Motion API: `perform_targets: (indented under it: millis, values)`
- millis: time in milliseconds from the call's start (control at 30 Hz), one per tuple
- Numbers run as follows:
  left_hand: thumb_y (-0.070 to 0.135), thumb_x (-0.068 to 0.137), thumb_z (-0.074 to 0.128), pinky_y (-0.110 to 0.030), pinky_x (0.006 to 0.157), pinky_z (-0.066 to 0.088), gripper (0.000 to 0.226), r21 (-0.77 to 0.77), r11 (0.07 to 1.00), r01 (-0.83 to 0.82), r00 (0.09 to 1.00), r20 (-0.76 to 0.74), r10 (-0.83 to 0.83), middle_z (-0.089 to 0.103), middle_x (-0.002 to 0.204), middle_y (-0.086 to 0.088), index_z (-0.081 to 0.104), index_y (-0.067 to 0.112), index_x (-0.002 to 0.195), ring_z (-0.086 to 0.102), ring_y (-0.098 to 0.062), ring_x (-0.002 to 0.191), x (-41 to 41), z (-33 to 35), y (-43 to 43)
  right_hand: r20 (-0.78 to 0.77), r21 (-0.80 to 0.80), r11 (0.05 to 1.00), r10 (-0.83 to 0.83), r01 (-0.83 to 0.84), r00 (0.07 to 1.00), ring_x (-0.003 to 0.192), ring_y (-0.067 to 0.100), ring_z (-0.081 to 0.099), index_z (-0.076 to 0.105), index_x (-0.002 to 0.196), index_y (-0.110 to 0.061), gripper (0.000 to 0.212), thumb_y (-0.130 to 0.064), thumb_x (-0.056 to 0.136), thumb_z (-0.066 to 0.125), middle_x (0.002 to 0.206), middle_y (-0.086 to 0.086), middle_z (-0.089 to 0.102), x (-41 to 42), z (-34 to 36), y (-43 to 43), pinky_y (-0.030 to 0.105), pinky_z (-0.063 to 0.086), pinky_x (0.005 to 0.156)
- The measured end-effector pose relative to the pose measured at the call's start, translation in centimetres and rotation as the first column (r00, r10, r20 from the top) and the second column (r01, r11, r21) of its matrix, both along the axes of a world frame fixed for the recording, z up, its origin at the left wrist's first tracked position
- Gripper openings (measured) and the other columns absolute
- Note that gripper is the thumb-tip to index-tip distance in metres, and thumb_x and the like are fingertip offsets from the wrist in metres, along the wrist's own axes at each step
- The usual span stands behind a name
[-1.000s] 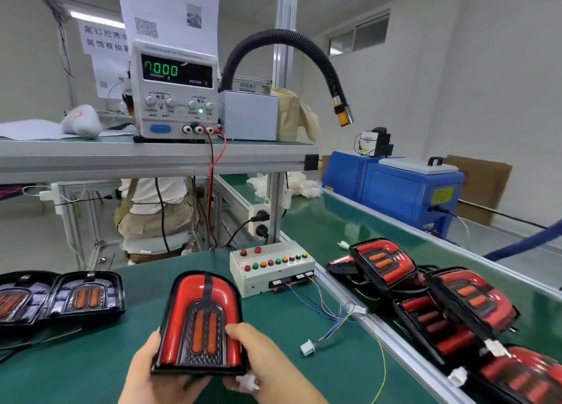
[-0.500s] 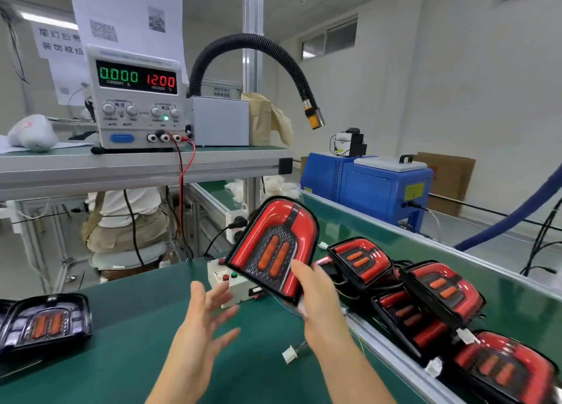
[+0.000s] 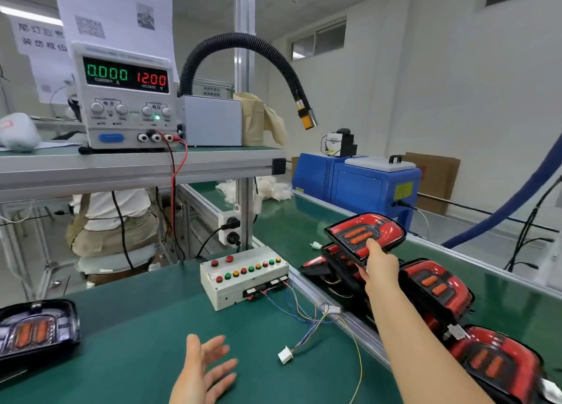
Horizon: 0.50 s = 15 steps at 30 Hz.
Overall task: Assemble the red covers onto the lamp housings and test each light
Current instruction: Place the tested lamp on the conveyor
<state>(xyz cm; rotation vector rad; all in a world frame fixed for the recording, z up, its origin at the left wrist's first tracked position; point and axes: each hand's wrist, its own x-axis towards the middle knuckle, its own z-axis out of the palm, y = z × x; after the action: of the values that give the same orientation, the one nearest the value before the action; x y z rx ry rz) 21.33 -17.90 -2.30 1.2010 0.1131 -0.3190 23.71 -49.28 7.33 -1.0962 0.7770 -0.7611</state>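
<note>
**Red-covered black lamp housing [image 3: 365, 235] carried over to the green conveyor belt [image 3: 289, 221]**

It has left the space above the green tabletop [image 3: 121, 343]. Nearest, the left hand [image 3: 206, 364] hovers with its fingers spread and holds nothing. Farther, the right hand [image 3: 381, 271] pinches the housing's near edge over the pile of finished red lamps [image 3: 435, 285]. I judge that this unit is finished and the next can begin.

The right hand [image 3: 381, 270] holds a red-covered lamp [image 3: 366, 235] above the conveyor's lamps [image 3: 438, 285]; the left hand [image 3: 203, 370] hovers spread.
</note>
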Motion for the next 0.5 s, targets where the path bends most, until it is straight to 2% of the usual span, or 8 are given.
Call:
perform_targets:
  millis: [67, 133, 267, 333, 400, 500]
  values:
    - [0.057, 0.095, 0.024, -0.047, 0.093, 0.041, 0.063, -0.013, 1.000, -0.005, 1.000, -0.003, 0.005, 0.056, 0.118, -0.017, 0.057, 0.007, 0.114, 0.055, -0.038, 0.101, 0.0, 0.0, 0.0, -0.061, -0.021, 0.999, -0.025, 0.024, 0.998, 0.071, 0.022, 0.055, 0.054, 0.098, -0.002, 0.030, -0.031, 0.093, 0.059, 0.087, 0.010, 0.058, 0.5, -0.3, -0.4, 0.046, 0.052, 0.085]
    - [0.055, 0.096, 0.024, -0.047, 0.092, 0.041, 0.063, -0.022, 1.000, -0.007, 1.000, 0.000, 0.007, 0.056, 0.117, -0.018, 0.057, 0.005, 0.115, 0.055, -0.038, 0.100, -0.1, 0.0, 0.1, -0.093, -0.052, 0.997, -0.053, 0.048, 0.994, 0.079, 0.026, 0.056, 0.055, 0.110, 0.001, 0.038, -0.033, 0.094, 0.057, 0.100, 0.014, 0.058, 0.9, -0.4, -0.5, 0.044, 0.049, 0.083]
    - [0.053, 0.097, 0.024, -0.046, 0.089, 0.042, 0.061, -0.032, 0.999, -0.018, 1.000, 0.017, 0.019, 0.057, 0.114, -0.017, 0.058, 0.005, 0.113, 0.056, -0.038, 0.097, -0.1, -0.1, 0.1, -0.158, -0.087, 0.993, -0.095, 0.083, 0.983, 0.089, 0.030, 0.052, 0.047, 0.128, 0.005, 0.052, -0.036, 0.097, 0.051, 0.108, 0.017, 0.055, 1.4, -0.6, -0.9, 0.038, 0.042, 0.076]
    - [0.053, 0.097, 0.024, -0.045, 0.088, 0.042, 0.060, -0.033, 0.999, -0.027, 0.999, 0.026, 0.028, 0.058, 0.110, -0.015, 0.060, 0.007, 0.109, 0.058, -0.036, 0.093, -0.1, -0.2, 0.0, -0.190, -0.100, 0.990, -0.113, 0.095, 0.975, 0.098, 0.033, 0.053, 0.041, 0.134, 0.006, 0.056, -0.037, 0.099, 0.048, 0.123, 0.020, 0.055, 1.4, -0.8, -1.1, 0.040, 0.042, 0.081]
    - [0.054, 0.097, 0.024, -0.045, 0.087, 0.042, 0.059, -0.036, 0.999, -0.030, 0.999, 0.028, 0.031, 0.059, 0.108, -0.014, 0.060, 0.008, 0.106, 0.059, -0.035, 0.092, -0.1, -0.3, 0.0, -0.215, -0.092, 0.990, -0.121, 0.104, 0.969, 0.114, 0.038, 0.052, 0.033, 0.139, 0.005, 0.060, -0.037, 0.099, 0.046, 0.135, 0.022, 0.049, 1.5, -1.0, -1.2, 0.045, 0.042, 0.093]
    - [0.055, 0.096, 0.024, -0.045, 0.086, 0.043, 0.059, -0.034, 0.999, -0.030, 0.999, 0.034, 0.032, 0.060, 0.108, -0.013, 0.061, 0.010, 0.105, 0.060, -0.034, 0.092, 0.0, -0.4, 0.1, -0.236, -0.094, 0.989, -0.130, 0.110, 0.963, 0.121, 0.041, 0.049, 0.027, 0.142, 0.003, 0.061, -0.037, 0.100, 0.045, 0.140, 0.024, 0.045, 1.4, -1.3, -1.4, 0.048, 0.041, 0.097]
